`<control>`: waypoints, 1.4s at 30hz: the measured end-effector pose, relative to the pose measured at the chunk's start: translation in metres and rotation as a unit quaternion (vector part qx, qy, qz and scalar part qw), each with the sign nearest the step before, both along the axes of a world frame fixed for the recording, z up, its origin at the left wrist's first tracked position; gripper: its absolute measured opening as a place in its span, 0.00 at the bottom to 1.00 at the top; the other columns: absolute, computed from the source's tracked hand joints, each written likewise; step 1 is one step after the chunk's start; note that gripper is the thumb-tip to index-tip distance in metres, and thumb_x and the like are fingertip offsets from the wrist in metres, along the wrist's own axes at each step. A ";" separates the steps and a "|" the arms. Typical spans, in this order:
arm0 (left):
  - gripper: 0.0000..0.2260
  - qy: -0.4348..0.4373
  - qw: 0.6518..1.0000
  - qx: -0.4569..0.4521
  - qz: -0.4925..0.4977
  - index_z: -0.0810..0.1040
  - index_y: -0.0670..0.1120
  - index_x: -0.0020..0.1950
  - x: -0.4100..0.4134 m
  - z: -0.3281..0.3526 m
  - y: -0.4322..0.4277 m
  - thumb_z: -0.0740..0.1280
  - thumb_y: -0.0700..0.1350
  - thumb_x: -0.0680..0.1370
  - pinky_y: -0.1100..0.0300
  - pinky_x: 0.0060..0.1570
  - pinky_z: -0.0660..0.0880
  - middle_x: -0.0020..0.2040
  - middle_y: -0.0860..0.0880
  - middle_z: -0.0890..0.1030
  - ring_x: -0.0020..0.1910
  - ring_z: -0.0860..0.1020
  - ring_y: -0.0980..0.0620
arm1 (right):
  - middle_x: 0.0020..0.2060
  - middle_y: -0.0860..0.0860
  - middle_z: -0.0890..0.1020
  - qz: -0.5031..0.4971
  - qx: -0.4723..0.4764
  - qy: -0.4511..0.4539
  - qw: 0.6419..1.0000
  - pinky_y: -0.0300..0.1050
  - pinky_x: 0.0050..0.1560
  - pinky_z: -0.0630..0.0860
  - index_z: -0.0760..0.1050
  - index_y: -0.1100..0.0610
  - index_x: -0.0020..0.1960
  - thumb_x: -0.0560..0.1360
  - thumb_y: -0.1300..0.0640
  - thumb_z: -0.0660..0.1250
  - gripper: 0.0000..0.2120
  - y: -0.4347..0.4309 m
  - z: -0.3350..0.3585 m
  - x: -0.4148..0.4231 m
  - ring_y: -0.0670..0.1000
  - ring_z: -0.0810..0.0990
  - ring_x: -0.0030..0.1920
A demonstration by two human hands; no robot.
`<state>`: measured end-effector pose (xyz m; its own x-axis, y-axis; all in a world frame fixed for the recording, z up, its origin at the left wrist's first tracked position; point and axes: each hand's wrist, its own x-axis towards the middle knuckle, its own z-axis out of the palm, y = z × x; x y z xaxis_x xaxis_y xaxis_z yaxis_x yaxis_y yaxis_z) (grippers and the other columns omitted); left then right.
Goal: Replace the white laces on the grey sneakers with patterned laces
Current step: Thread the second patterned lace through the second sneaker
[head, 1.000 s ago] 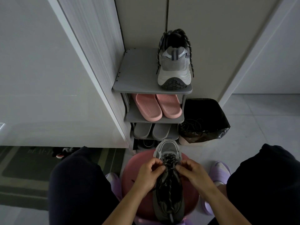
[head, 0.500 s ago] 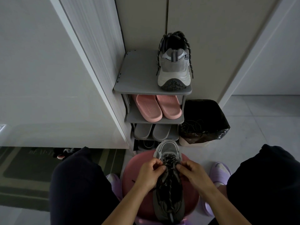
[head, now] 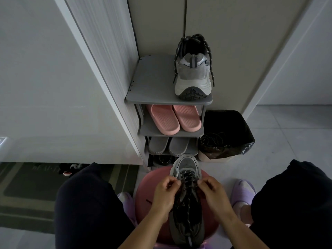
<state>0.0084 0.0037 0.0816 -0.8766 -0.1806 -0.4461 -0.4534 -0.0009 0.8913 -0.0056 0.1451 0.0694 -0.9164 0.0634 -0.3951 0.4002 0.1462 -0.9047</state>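
Standing by the wall, the rack [head: 152, 83] carries a laced sneaker [head: 193, 74] on top. Nearer, a pink stool [head: 145, 187] bears the second sneaker [head: 186, 164] — toe pointing away — where the left hand [head: 164, 193] and right hand [head: 212, 193] each pinch its patterned lace [head: 186, 180] near the toe end.

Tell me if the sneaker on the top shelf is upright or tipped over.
Upright: the sneaker sits on its sole on the top shelf, heel toward the camera, opening facing up.
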 end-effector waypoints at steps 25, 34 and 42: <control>0.04 0.002 0.994 -0.054 -0.091 0.76 0.48 0.42 -0.003 0.000 -0.007 0.66 0.43 0.77 0.68 0.39 0.73 0.39 0.52 0.79 0.38 0.77 0.58 | 0.31 0.55 0.78 -0.017 -0.089 -0.078 0.993 0.44 0.39 0.73 0.74 0.60 0.35 0.75 0.64 0.64 0.10 0.002 0.015 -0.007 0.51 0.76 0.35; 0.04 0.012 0.999 -0.048 -0.019 0.76 0.47 0.41 0.002 0.001 -0.011 0.68 0.39 0.75 0.65 0.42 0.74 0.40 0.49 0.79 0.39 0.77 0.55 | 0.34 0.55 0.81 -0.012 -0.090 -0.083 0.992 0.43 0.42 0.75 0.75 0.60 0.39 0.76 0.60 0.64 0.08 0.010 0.018 0.000 0.52 0.78 0.37; 0.09 0.041 0.983 -0.104 -0.146 0.77 0.52 0.37 0.002 0.008 -0.006 0.72 0.39 0.71 0.69 0.35 0.71 0.34 0.54 0.78 0.31 0.75 0.60 | 0.29 0.46 0.77 0.131 0.098 0.005 0.987 0.32 0.34 0.69 0.75 0.54 0.36 0.69 0.59 0.73 0.08 0.014 0.019 0.002 0.41 0.73 0.31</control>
